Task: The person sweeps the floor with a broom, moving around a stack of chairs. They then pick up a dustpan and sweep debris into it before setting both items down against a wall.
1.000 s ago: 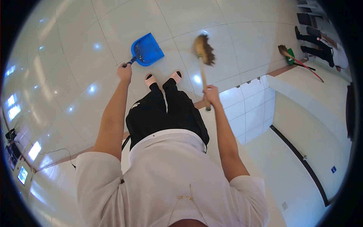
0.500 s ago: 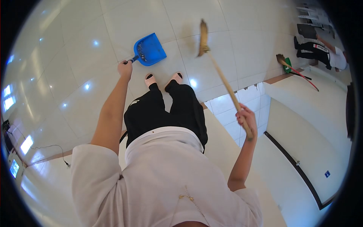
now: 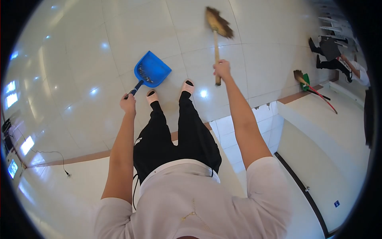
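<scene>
Head view: dustpan (image 3: 156, 67) and broom (image 3: 216, 44), one per hand

We see the left hand (image 3: 128, 103) clenched on the dustpan's handle (image 3: 136, 87), debris (image 3: 145, 75) in the pan, slippers (image 3: 187, 88) nearby. Next, we find the right hand (image 3: 223, 70) grasping the broom, bristles (image 3: 219, 22) pointing away. Farther right, we note a second broom (image 3: 299, 76), a green dustpan (image 3: 305, 79) and a person (image 3: 345, 64).

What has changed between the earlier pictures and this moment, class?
Since the previous picture, the right hand has moved forward and leftward with the broom, which slanted then and now points almost straight ahead. The feet stand farther apart. Nothing was grasped or let go: the right hand still holds the broom, and the left hand still holds the blue dustpan with debris in it.
</scene>
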